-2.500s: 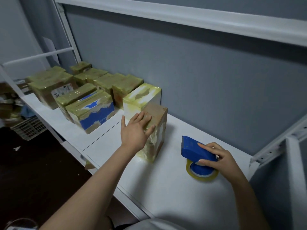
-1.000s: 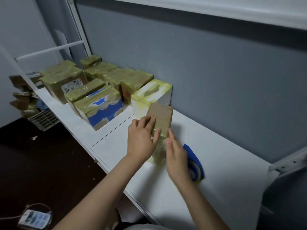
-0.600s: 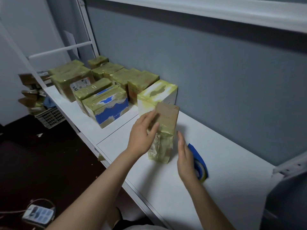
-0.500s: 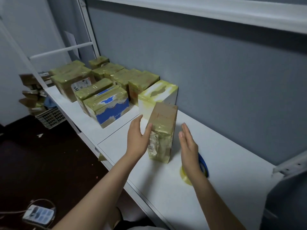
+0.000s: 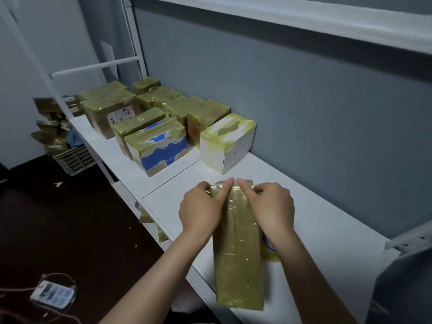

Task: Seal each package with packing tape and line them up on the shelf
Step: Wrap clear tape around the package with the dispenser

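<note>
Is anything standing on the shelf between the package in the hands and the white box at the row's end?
Nothing visible. Only bare shelf lies between the package and the white box. The tape roll lies off to the right, by the right hand.

**Ten Packages, Two Hands, One Tape Roll**

Nine taped packages [image 5: 109, 113] stand on the shelf [image 5: 315, 206] in two rows. Five run along the wall, the nearest a white box [image 5: 228, 146]. Four stand in front, the nearest a blue-and-white box [image 5: 161, 148] (the farthest ones overlap, so the count there is less sure). A tenth package [image 5: 237, 242] is held by two hands, the left hand [image 5: 201, 211] and the right hand [image 5: 273, 209]. One tape roll [image 5: 270, 250] shows beside it, mostly hidden. On the floor are one slatted basket [image 5: 74, 157] and one small corded device [image 5: 53, 293]. The cardboard pieces [image 5: 46, 127] past the shelf frame are too jumbled to count.
</note>
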